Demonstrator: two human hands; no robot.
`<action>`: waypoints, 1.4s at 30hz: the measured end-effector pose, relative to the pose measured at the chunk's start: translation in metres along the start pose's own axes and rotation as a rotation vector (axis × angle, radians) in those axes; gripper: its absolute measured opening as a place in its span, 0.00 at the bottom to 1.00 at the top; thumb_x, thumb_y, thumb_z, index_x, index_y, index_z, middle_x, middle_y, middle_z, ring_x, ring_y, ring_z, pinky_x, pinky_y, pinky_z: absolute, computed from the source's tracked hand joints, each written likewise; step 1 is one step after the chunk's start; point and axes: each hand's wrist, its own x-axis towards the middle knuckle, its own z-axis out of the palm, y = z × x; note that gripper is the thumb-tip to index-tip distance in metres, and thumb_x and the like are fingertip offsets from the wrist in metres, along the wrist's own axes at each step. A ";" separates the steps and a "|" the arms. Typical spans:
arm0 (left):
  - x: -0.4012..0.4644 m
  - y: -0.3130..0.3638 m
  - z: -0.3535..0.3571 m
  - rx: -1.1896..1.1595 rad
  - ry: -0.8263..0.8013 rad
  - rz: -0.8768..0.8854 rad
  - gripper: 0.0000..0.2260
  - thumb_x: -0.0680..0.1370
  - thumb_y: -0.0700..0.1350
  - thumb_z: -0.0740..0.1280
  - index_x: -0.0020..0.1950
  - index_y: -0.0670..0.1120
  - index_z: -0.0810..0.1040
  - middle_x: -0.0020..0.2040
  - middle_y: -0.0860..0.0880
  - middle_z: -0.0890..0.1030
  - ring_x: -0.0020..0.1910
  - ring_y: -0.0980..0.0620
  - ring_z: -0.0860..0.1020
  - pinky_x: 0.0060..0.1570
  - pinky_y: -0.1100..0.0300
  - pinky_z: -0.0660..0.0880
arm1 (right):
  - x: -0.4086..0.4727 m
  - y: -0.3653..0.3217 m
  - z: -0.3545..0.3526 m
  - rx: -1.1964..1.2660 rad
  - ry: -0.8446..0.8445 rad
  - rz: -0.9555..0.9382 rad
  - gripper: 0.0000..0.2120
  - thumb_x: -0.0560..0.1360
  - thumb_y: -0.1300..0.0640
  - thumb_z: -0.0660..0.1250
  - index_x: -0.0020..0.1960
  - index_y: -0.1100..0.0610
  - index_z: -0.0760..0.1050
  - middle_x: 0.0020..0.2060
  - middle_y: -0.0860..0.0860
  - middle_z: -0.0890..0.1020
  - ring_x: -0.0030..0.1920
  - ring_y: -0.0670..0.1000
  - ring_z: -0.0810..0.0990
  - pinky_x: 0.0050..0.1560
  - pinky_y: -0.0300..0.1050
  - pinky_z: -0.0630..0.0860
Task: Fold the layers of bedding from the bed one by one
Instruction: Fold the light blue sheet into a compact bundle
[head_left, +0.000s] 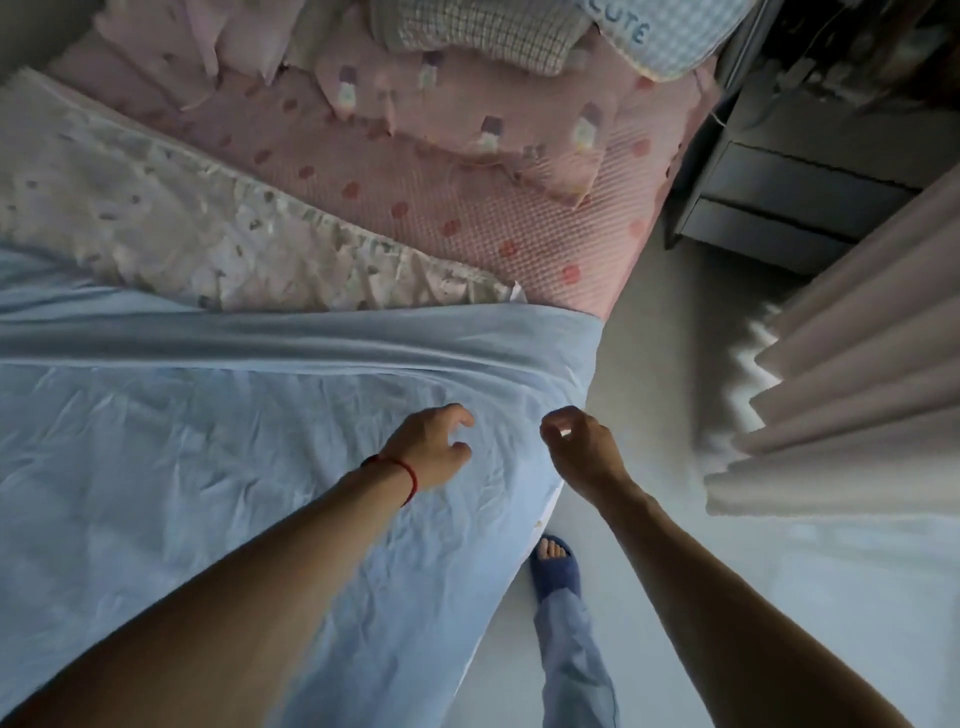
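Reaching with left hand and right hand, fingers loosely curled and empty, toward blue sheet edge; best gripped at the corner.

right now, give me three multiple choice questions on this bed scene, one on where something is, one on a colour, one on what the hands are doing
1. Where does the white ruffled cover lie?
A. between the blue sheet and the pink blanket
B. on the floor
C. over the pillows

2. What colour is the band on the left wrist?
A. green
B. red
C. black

3. What are the two hands doing?
A. both gripping a pillow
B. both flat on the floor
C. hovering with curled fingers over the blue sheet's edge, holding nothing clearly

Answers:
1 A, it sits above the blue sheet and below the pink blanket.
2 B, the wrist band is red.
3 C, the left hand and right hand show no cloth pinched.
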 end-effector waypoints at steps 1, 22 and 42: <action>0.033 0.003 -0.005 0.035 -0.005 -0.031 0.18 0.77 0.43 0.66 0.67 0.49 0.76 0.66 0.47 0.78 0.63 0.47 0.77 0.62 0.59 0.72 | 0.039 0.002 -0.002 -0.013 -0.017 -0.005 0.11 0.82 0.55 0.61 0.59 0.55 0.80 0.59 0.50 0.83 0.57 0.54 0.81 0.52 0.41 0.71; 0.144 0.020 -0.001 -0.651 0.101 -0.358 0.20 0.74 0.46 0.72 0.66 0.47 0.77 0.62 0.47 0.81 0.59 0.50 0.80 0.58 0.50 0.80 | 0.187 0.014 0.008 -0.428 0.209 -0.371 0.08 0.80 0.53 0.67 0.52 0.59 0.75 0.48 0.56 0.80 0.39 0.65 0.81 0.36 0.56 0.79; -0.145 -0.122 0.079 -1.247 0.088 -0.535 0.09 0.81 0.47 0.68 0.49 0.42 0.76 0.46 0.42 0.80 0.37 0.46 0.83 0.33 0.56 0.81 | -0.202 0.057 0.107 -0.231 0.232 -0.113 0.08 0.75 0.56 0.74 0.44 0.55 0.75 0.43 0.53 0.84 0.42 0.60 0.82 0.40 0.48 0.74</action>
